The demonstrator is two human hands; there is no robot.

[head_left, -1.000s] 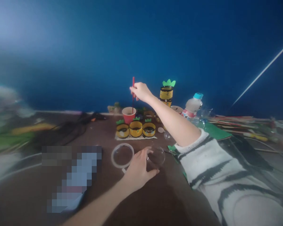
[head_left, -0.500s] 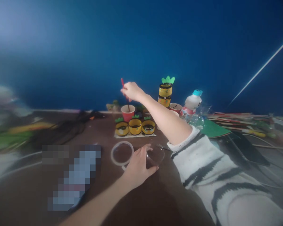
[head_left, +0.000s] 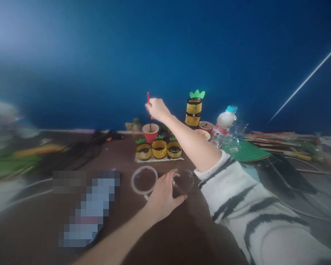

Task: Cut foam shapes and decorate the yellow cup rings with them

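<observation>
My left hand (head_left: 162,197) curls its fingers and thumb around a clear round plastic cup (head_left: 188,181) low over the brown table. Farther off, my right hand (head_left: 158,109) pinches a slim red-handled paintbrush (head_left: 148,96). The brush points down into a red paper cup (head_left: 150,137), where its tip is hidden. Just left of my left hand lies a whitish plastic ring (head_left: 132,180). Three yellow, black-rimmed round containers (head_left: 159,150) with green leaf tops stand in a row between my hands and the back of the table.
Behind my right forearm stands a stacked yellow container (head_left: 194,107) with a green crown. A white bottle (head_left: 226,120) with a blue cap and green sheets (head_left: 253,151) are on the right. A blurred-out flat object (head_left: 92,206) lies left, with dark cables (head_left: 85,154) beyond.
The brush and my right hand have shifted slightly right and stand more upright over the red cup. The left hand keeps its hold; the whole view has moved a little.
</observation>
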